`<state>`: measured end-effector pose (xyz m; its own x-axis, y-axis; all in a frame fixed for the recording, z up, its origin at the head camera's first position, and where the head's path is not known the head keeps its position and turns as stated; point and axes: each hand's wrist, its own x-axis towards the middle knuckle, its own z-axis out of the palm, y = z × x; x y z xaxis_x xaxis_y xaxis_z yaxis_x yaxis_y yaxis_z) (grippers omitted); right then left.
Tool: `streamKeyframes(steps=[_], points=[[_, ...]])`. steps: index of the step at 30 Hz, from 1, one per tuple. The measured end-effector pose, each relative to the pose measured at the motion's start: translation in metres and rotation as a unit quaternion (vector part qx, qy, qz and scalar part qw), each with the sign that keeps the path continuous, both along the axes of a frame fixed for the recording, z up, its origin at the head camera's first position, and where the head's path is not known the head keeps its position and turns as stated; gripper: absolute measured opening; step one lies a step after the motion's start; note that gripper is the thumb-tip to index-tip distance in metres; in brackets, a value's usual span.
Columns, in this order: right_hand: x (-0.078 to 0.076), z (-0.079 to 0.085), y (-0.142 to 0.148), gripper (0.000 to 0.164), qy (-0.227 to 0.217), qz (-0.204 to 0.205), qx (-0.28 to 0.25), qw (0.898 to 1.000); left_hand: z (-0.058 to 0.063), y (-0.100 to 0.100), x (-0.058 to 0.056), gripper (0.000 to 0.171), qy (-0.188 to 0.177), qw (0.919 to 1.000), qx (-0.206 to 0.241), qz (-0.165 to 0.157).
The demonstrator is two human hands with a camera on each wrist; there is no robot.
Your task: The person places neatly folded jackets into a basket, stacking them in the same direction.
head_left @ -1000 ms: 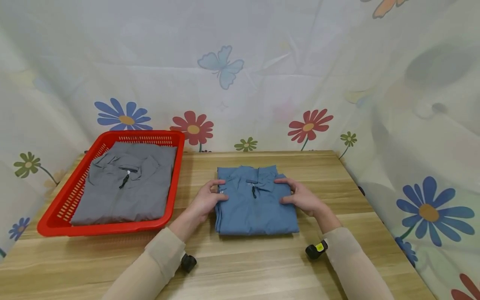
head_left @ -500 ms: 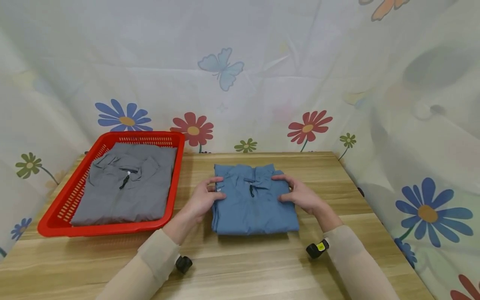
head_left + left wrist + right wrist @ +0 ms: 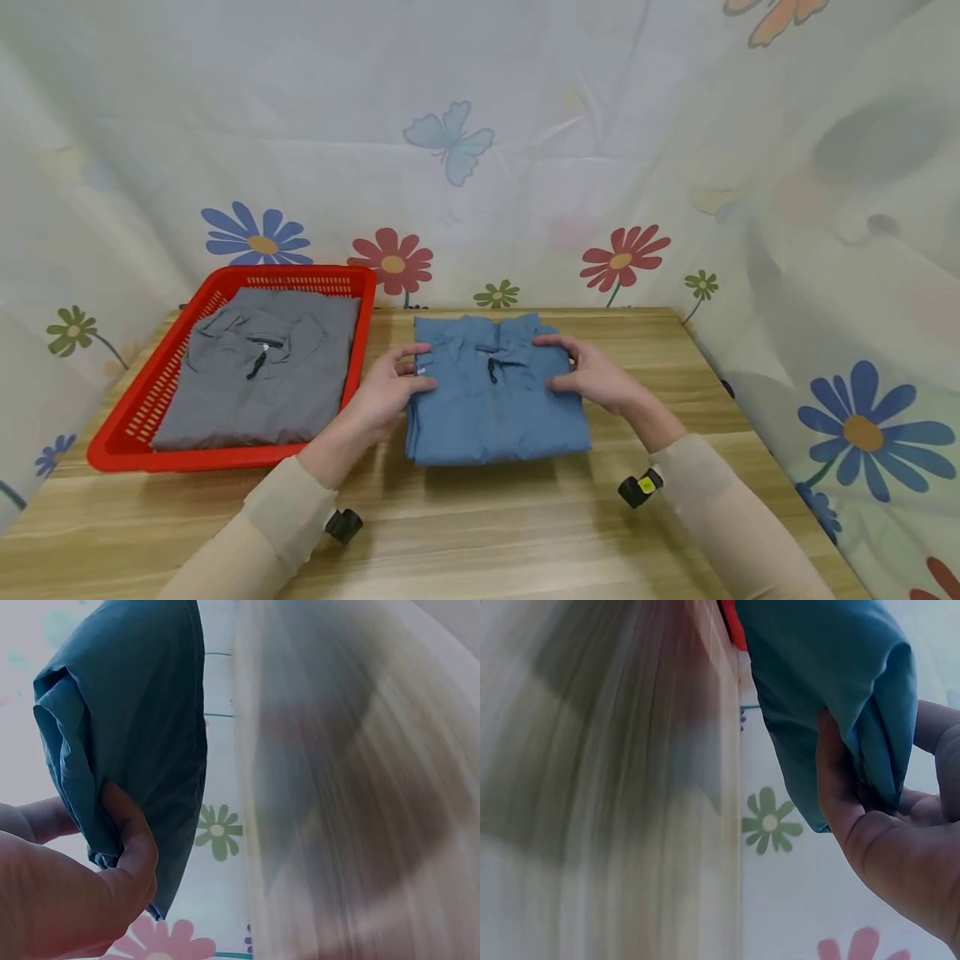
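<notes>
A folded blue jacket with a collar and a short black zip pull is held by its two sides, raised over the table. My left hand grips its left edge, thumb and fingertips on the top face and other fingers curled underneath. On the opposite edge my right hand pinches the cloth the same way. Both wrist views show the layered folds of the jacket between thumb and fingers, with a gap down to the wood. A folded grey jacket lies inside the red basket to the left.
The wooden table runs back to a white curtain printed with flowers and butterflies. The basket's right rim stands close beside my left hand and forearm. The curtain also hangs along both sides.
The blue jacket has come up off the table and shifted left toward the basket, both hands moving with it. The basket and grey jacket keep their place on the table.
</notes>
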<state>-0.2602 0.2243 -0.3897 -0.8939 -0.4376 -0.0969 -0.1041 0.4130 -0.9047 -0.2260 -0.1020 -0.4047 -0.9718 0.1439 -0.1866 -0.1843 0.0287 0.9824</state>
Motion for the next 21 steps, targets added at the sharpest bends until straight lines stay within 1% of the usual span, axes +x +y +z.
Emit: streamKeyframes(steps=[5, 7, 9, 14, 17, 21], points=[[0.004, 0.012, -0.01, 0.067, 0.008, 0.002, 0.0, 1.0, 0.008, -0.012, 0.004, 0.057, 0.004, 0.9998, -0.017, -0.004], [0.004, 0.016, -0.014, 0.067, 0.013, 0.005, -0.002, 1.0, 0.012, -0.017, 0.006, 0.058, 0.011, 0.9998, -0.018, -0.007], [0.005, 0.019, -0.018, 0.067, 0.015, 0.007, -0.006, 1.0, 0.017, -0.021, 0.008, 0.058, 0.02, 0.9996, -0.016, -0.013], [0.005, 0.026, -0.029, 0.067, 0.011, 0.003, -0.01, 1.0, 0.03, -0.031, 0.01, 0.059, 0.031, 0.9989, -0.031, -0.015], [0.004, 0.029, -0.038, 0.067, 0.012, 0.0, -0.009, 1.0, 0.036, -0.039, 0.01, 0.059, 0.027, 0.9987, -0.042, -0.012], [0.002, 0.032, -0.049, 0.066, 0.026, 0.011, -0.003, 1.0, 0.04, -0.049, 0.011, 0.06, 0.018, 0.9986, -0.05, -0.007]])
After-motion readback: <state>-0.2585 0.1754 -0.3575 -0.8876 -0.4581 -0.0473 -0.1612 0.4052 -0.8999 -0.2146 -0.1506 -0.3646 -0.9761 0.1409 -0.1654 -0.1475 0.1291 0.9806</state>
